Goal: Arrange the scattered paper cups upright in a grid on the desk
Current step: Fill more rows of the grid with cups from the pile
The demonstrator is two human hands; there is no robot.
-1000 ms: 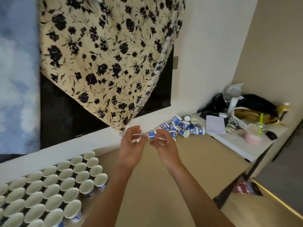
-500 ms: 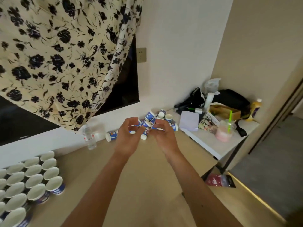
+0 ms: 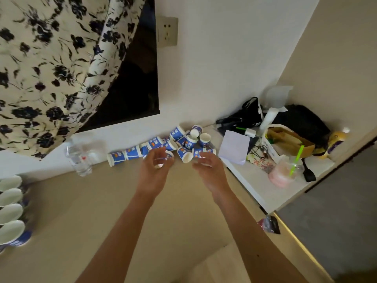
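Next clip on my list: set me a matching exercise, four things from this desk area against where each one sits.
Things:
1. water bottle
2. pink drink
3. upright cups
4. tipped cups

Places:
A. piled against the wall, middle of the desk
B. on the white side table
C. in rows at the desk's left edge
D. standing by the wall, left of the pile

Pairs: 1-D, 2-B, 3-C, 4-A
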